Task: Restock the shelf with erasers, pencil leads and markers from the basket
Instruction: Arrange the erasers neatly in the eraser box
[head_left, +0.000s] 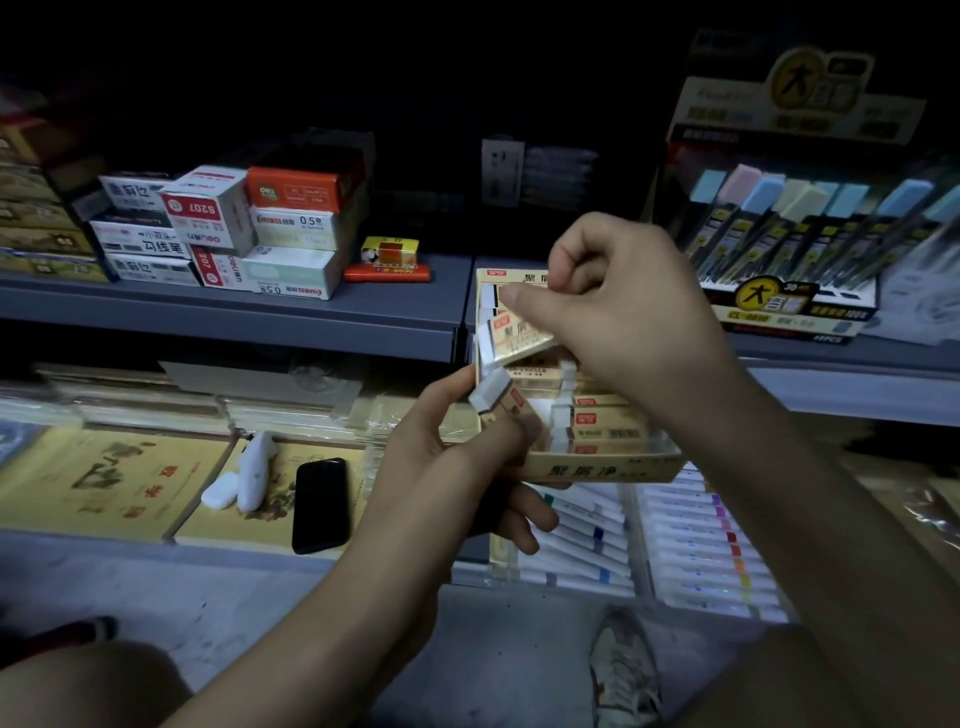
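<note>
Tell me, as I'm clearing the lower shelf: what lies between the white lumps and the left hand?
A black phone, lying flat on a yellow booklet, as the head view shows.

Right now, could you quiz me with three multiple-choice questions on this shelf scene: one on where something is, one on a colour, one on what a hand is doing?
1. Where does the phone lie?
A) on the floor
B) on a yellow booklet on the lower shelf
C) on the upper shelf

2. What colour is the eraser box?
A) blue
B) green
C) pale yellow

3. What is the right hand doing?
A) resting flat
B) pinching an eraser over the box
C) pointing upward

Answers: 1 B, the phone rests on the booklet's cover; 2 C, its front wall is pale yellow; 3 B, its fingers grip the eraser above the box.
</note>
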